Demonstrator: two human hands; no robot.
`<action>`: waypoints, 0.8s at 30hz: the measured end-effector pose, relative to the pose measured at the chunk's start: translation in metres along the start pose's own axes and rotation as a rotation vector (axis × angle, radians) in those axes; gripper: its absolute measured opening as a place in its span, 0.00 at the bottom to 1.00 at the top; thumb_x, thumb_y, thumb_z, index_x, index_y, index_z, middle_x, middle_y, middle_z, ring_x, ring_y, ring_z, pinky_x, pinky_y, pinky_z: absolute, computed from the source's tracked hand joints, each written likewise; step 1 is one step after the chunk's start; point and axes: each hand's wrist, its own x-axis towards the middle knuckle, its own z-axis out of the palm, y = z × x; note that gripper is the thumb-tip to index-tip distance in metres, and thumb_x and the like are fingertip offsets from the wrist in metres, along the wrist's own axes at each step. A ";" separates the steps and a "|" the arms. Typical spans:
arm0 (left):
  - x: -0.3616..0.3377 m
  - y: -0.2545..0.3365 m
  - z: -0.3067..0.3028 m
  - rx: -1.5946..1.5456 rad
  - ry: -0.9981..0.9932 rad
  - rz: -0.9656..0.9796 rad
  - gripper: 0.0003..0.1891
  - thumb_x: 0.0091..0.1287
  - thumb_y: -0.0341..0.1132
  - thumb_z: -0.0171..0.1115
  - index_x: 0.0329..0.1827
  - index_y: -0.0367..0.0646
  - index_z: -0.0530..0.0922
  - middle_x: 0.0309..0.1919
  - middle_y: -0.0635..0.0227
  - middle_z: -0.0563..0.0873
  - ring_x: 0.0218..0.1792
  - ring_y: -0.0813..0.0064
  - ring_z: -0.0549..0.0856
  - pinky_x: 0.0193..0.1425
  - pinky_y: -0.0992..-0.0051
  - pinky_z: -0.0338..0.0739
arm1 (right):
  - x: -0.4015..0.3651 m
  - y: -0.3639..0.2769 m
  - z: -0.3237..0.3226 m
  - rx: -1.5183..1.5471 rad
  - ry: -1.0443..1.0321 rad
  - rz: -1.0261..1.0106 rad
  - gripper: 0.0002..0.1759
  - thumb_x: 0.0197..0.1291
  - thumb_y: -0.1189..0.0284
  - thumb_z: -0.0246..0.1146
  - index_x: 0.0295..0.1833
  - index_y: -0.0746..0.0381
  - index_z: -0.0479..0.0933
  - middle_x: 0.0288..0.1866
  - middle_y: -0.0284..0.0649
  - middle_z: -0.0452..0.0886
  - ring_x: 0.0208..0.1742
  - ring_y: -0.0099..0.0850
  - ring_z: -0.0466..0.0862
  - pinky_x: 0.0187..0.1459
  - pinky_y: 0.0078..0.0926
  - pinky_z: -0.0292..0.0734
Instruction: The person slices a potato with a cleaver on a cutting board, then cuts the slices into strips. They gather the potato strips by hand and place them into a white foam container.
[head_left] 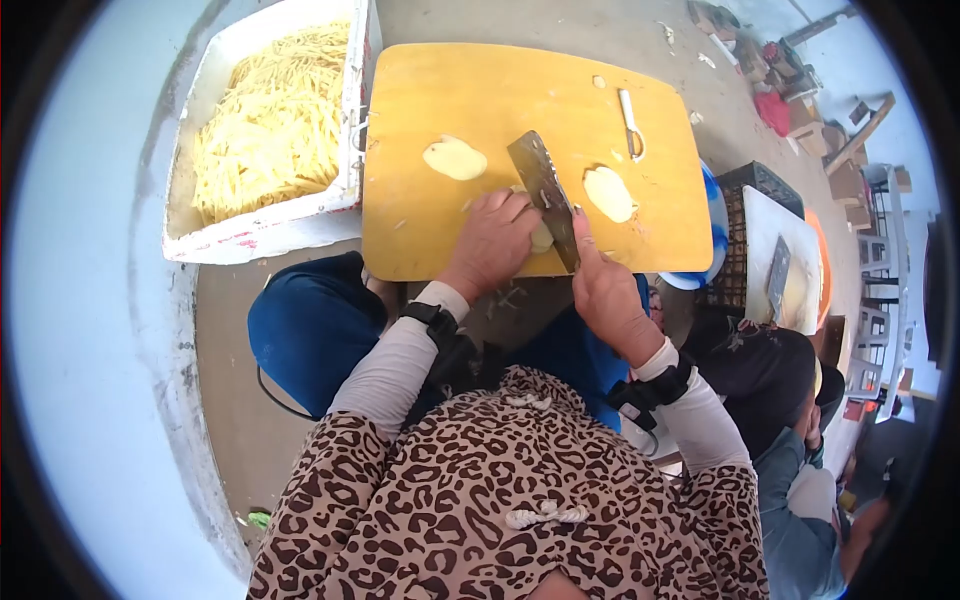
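Observation:
On the yellow board (430,110), my left hand (492,240) is closed on a pale peeled potato piece (541,238), mostly hidden under the fingers and the blade. My right hand (610,292) grips the cleaver (545,185), whose dark blade stands on the board beside my left fingertips, slanting toward the upper left. Pale potato slices (454,158) lie left of the blade, and another sliced stack (609,194) rests to its right. A white-handled peeler (631,125) lies near the board's upper right.
At the left stands a white foam box (270,235) full of pale yellow shreds (275,120). On the right are a black crate (735,240), a white board (765,250) with another cleaver (778,275), and a seated person in dark trousers (755,360). My knees are beneath the board's near edge.

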 end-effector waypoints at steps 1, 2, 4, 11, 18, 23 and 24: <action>0.000 -0.001 0.000 -0.002 -0.033 -0.009 0.11 0.57 0.31 0.59 0.43 0.44 0.80 0.48 0.64 0.80 0.53 0.60 0.76 0.56 0.60 0.71 | 0.002 0.001 -0.003 -0.013 0.004 0.007 0.42 0.58 0.80 0.57 0.79 0.68 0.50 0.28 0.52 0.81 0.28 0.48 0.83 0.33 0.42 0.79; 0.000 -0.002 0.000 -0.004 -0.069 -0.023 0.13 0.57 0.31 0.60 0.46 0.44 0.80 0.49 0.64 0.79 0.54 0.60 0.76 0.57 0.60 0.71 | 0.002 0.002 -0.005 -0.023 0.004 0.013 0.41 0.58 0.80 0.57 0.78 0.69 0.51 0.29 0.53 0.82 0.29 0.48 0.84 0.34 0.42 0.79; -0.001 -0.001 -0.003 0.004 -0.067 -0.016 0.13 0.57 0.31 0.60 0.46 0.44 0.80 0.49 0.64 0.79 0.54 0.60 0.76 0.57 0.60 0.71 | -0.001 0.000 -0.011 -0.024 0.033 -0.004 0.40 0.59 0.80 0.57 0.78 0.70 0.53 0.30 0.53 0.82 0.29 0.48 0.84 0.35 0.42 0.80; -0.003 -0.002 -0.003 0.007 -0.060 0.011 0.14 0.57 0.31 0.60 0.47 0.44 0.80 0.50 0.65 0.80 0.55 0.61 0.76 0.56 0.60 0.71 | -0.003 -0.014 -0.045 0.054 -0.089 -0.053 0.38 0.57 0.83 0.55 0.76 0.70 0.56 0.35 0.63 0.82 0.33 0.58 0.83 0.41 0.50 0.78; 0.000 -0.002 0.000 0.000 -0.042 -0.008 0.08 0.56 0.31 0.59 0.39 0.45 0.80 0.45 0.65 0.80 0.51 0.61 0.77 0.54 0.62 0.71 | 0.004 -0.015 -0.024 -0.046 -0.111 -0.051 0.40 0.57 0.81 0.57 0.78 0.68 0.55 0.31 0.52 0.82 0.29 0.47 0.84 0.35 0.43 0.79; -0.001 -0.002 -0.001 0.009 -0.013 0.022 0.08 0.57 0.31 0.59 0.39 0.45 0.80 0.44 0.64 0.80 0.50 0.61 0.77 0.54 0.62 0.71 | 0.000 -0.008 0.007 -0.034 0.017 -0.012 0.42 0.57 0.80 0.58 0.79 0.67 0.53 0.31 0.52 0.83 0.30 0.47 0.84 0.34 0.43 0.79; -0.003 -0.001 0.001 0.008 -0.010 0.032 0.08 0.57 0.31 0.59 0.39 0.45 0.80 0.44 0.64 0.80 0.50 0.61 0.77 0.54 0.62 0.71 | -0.001 -0.004 0.009 -0.038 0.025 -0.008 0.42 0.57 0.80 0.58 0.79 0.67 0.53 0.31 0.52 0.83 0.30 0.47 0.84 0.34 0.43 0.79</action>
